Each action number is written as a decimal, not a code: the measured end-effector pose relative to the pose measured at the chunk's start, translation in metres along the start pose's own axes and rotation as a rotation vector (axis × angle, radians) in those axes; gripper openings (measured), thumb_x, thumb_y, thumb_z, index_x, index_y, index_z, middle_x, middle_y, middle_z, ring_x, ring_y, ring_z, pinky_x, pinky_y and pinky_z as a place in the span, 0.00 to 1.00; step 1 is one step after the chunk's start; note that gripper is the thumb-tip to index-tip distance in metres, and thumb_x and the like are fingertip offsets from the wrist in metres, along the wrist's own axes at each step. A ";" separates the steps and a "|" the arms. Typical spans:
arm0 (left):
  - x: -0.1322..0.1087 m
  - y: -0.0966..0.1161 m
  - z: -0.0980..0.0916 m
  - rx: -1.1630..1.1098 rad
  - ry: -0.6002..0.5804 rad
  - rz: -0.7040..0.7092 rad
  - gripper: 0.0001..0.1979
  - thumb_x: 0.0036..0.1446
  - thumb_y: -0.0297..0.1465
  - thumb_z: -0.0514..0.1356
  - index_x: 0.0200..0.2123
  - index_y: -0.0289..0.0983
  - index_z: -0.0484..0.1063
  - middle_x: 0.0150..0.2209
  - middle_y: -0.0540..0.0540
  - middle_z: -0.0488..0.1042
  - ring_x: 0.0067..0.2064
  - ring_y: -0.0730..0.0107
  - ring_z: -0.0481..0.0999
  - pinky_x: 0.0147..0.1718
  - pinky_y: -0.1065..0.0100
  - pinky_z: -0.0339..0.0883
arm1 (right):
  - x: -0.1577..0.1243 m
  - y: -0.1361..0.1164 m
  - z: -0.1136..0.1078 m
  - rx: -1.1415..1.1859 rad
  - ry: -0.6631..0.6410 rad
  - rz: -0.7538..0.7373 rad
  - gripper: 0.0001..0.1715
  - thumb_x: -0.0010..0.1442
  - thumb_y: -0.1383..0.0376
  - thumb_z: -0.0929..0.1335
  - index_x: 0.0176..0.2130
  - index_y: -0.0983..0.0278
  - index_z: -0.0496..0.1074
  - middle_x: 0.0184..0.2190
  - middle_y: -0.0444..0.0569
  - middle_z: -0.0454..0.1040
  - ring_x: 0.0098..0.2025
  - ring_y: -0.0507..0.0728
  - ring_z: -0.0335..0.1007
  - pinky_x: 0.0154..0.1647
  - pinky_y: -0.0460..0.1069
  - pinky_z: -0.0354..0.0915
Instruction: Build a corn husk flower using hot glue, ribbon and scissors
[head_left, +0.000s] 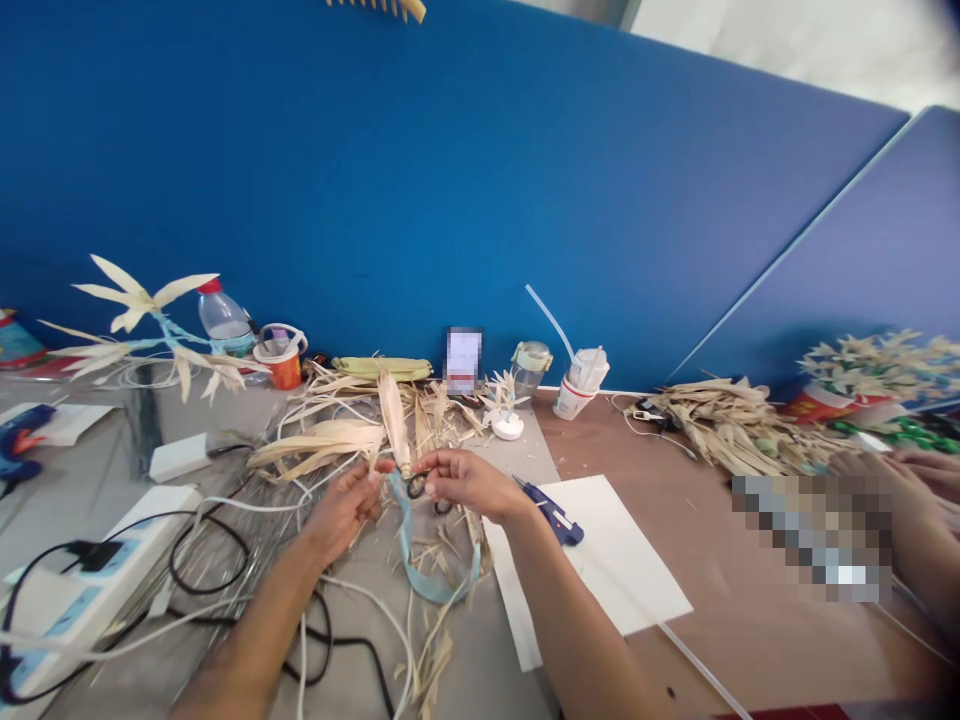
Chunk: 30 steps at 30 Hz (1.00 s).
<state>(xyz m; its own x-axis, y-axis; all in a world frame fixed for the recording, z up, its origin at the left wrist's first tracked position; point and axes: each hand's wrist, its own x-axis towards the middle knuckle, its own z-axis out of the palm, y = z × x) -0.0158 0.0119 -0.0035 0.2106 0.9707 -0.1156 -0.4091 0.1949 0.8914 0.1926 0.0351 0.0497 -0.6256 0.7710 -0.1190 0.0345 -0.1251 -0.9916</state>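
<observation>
My left hand [351, 508] is closed, its thumb and forefinger pinched at the upper end of a pale blue strip of tape [406, 530]. The tape hangs from there in a loose loop over the table. Opposite it, my right hand [463, 480] has its fingers drawn together near the base of an upright dried corn husk [393, 410]; what they grip is too small to make out. Dark scissors handles [417, 486] lie by the right fingertips, partly hidden. More pale husks [322, 445] spread behind my left hand.
A blue glue gun [553, 512] rests on white paper [630, 560] beside my right forearm. Cables and a power strip [112, 560] crowd the left. Behind stand a phone [464, 360], a jar [531, 365] and paper cups [581, 385]. Another person's hands [885, 480] are at right.
</observation>
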 end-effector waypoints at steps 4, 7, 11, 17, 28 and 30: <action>-0.002 0.002 0.004 0.000 -0.095 -0.028 0.12 0.47 0.37 0.65 0.31 0.34 0.73 0.16 0.56 0.56 0.17 0.83 0.45 0.17 0.73 0.42 | 0.003 -0.002 -0.003 -0.002 0.020 0.027 0.18 0.46 0.69 0.66 0.40 0.65 0.69 0.22 0.39 0.67 0.21 0.45 0.57 0.21 0.42 0.50; -0.002 0.001 0.006 0.028 -0.114 -0.059 0.12 0.43 0.34 0.68 0.27 0.33 0.71 0.20 0.52 0.65 0.17 0.85 0.48 0.17 0.73 0.41 | 0.008 -0.001 -0.003 -0.018 0.060 0.048 0.17 0.45 0.68 0.67 0.39 0.66 0.69 0.21 0.38 0.66 0.20 0.45 0.57 0.20 0.41 0.49; 0.002 -0.003 0.004 0.008 -0.064 -0.045 0.11 0.44 0.32 0.68 0.25 0.34 0.68 0.18 0.55 0.61 0.17 0.84 0.51 0.17 0.74 0.42 | 0.012 0.003 -0.003 -0.041 0.160 0.051 0.17 0.45 0.68 0.67 0.39 0.66 0.69 0.19 0.38 0.65 0.19 0.45 0.55 0.19 0.41 0.48; 0.005 -0.004 0.001 0.011 0.001 -0.016 0.12 0.44 0.33 0.68 0.26 0.34 0.67 0.19 0.55 0.63 0.17 0.85 0.51 0.16 0.76 0.46 | 0.002 0.005 -0.017 0.016 0.500 -0.018 0.19 0.44 0.65 0.67 0.39 0.66 0.67 0.19 0.37 0.63 0.17 0.45 0.50 0.19 0.43 0.46; 0.007 -0.003 -0.001 -0.043 0.053 0.013 0.11 0.45 0.31 0.67 0.27 0.34 0.67 0.20 0.57 0.63 0.16 0.87 0.49 0.16 0.79 0.48 | -0.036 0.025 -0.028 -0.282 0.891 -0.061 0.11 0.51 0.60 0.64 0.22 0.64 0.66 0.16 0.39 0.59 0.21 0.49 0.53 0.23 0.45 0.52; 0.007 -0.003 -0.001 -0.040 0.032 0.002 0.11 0.45 0.31 0.67 0.28 0.35 0.67 0.20 0.57 0.63 0.16 0.87 0.50 0.16 0.79 0.49 | -0.029 0.029 -0.015 -0.339 0.821 -0.054 0.04 0.49 0.65 0.65 0.25 0.64 0.67 0.20 0.41 0.65 0.24 0.51 0.59 0.27 0.45 0.56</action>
<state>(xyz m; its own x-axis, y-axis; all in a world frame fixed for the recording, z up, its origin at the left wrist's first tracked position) -0.0141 0.0179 -0.0073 0.1817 0.9749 -0.1287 -0.4446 0.1982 0.8735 0.2239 0.0187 0.0239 0.1180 0.9913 0.0579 0.3311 0.0157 -0.9435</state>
